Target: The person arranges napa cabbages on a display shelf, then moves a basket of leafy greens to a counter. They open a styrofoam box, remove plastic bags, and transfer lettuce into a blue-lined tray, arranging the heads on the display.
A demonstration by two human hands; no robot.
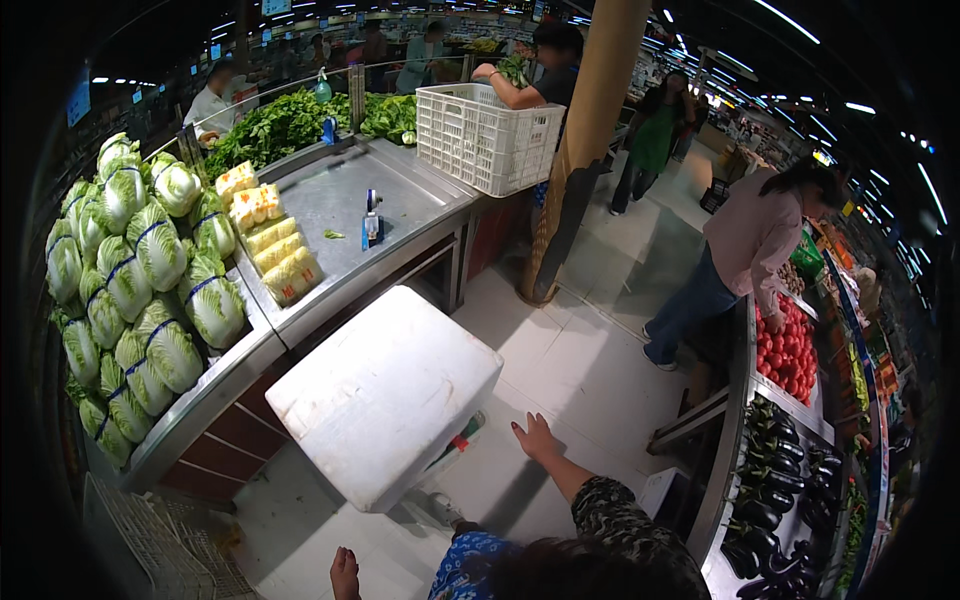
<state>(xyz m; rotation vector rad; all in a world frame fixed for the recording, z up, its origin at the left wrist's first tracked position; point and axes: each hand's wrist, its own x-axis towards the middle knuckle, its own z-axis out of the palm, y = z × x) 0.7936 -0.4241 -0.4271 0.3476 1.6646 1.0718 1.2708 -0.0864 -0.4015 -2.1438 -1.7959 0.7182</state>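
Note:
A large white foam box [382, 390] stands on end before me, its top face towards me. My right hand [536, 439] is held out past the box's right side, fingers spread and nothing in it. At the bottom edge, my left hand [345, 574] is partly cut off; its fingers point up and it shows no object. Both hands are apart from the box. Behind the box is a steel display counter [352, 172] with wrapped yellow packs [281, 259], a small blue-and-white device [372, 221] and a scrap of leaf [334, 234].
Chinese cabbages [142, 277] are piled at the left. A person reaches over a white plastic crate [487, 135] near a round pillar [585, 150]. At right, another person in pink [742, 232] touches tomatoes [787, 349] beyond eggplants [765, 480]. Wire baskets [165, 540] stand lower left.

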